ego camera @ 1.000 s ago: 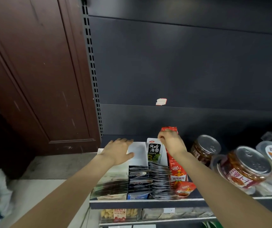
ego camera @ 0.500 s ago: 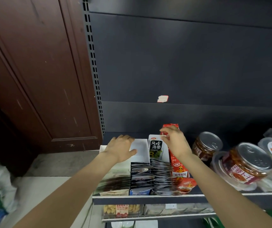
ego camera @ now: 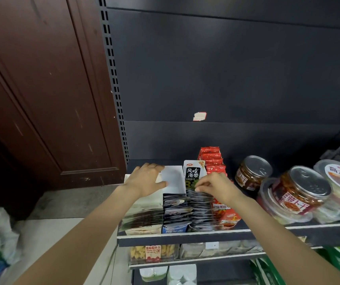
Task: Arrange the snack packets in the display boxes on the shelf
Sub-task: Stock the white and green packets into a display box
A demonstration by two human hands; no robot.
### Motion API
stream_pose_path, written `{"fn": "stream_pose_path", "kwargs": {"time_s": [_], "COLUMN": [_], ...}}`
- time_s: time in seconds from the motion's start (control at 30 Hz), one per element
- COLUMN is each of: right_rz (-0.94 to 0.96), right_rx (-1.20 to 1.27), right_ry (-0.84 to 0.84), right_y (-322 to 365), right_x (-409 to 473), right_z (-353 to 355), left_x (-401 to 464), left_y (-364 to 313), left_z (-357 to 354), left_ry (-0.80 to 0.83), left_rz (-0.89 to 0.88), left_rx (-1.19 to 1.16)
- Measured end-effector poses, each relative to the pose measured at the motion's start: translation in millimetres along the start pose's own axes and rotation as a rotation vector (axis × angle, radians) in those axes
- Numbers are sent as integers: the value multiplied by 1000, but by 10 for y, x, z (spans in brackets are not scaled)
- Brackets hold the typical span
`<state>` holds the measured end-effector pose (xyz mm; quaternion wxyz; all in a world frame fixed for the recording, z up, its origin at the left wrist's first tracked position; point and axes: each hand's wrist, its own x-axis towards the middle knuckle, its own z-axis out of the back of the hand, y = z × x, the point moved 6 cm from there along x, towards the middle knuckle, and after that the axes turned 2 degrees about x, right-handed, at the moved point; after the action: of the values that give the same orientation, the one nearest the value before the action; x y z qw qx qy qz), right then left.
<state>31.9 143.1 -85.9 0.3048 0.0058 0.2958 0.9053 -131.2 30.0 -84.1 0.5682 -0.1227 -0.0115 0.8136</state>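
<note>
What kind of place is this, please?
Most likely a small grocery shop. A dark metal shelf holds display boxes of snack packets, sealed jars stand beside them, and a slotted upright supports the shelving.

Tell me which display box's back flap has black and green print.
The third display box from the left, beside the red packets; the box to its left has a plain white flap.

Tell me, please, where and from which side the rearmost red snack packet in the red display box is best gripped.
Grip the rearmost red snack packet by its top edge, coming from above. The packets stand upright, packed one behind another in the red display box, so only the tops are exposed; the faces are blocked by neighbours. The right hand is nearest, probably best placed.
</note>
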Motion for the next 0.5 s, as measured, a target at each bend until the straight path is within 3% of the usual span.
{"fn": "stream_pose_path", "kwargs": {"time_s": [0.23, 0.5], "right_rz": [38, -36], "right_rx": [-331, -136], "right_ry": [-61, -137], "right_y": [159, 133], "right_x": [-41, -86], "right_z": [5, 74], "left_x": [-181, -164], "left_y": [123, 130], "left_z": [11, -31], "left_ry": [-23, -44], "left_rz": [-19, 23], "left_rx": [22, -12]}}
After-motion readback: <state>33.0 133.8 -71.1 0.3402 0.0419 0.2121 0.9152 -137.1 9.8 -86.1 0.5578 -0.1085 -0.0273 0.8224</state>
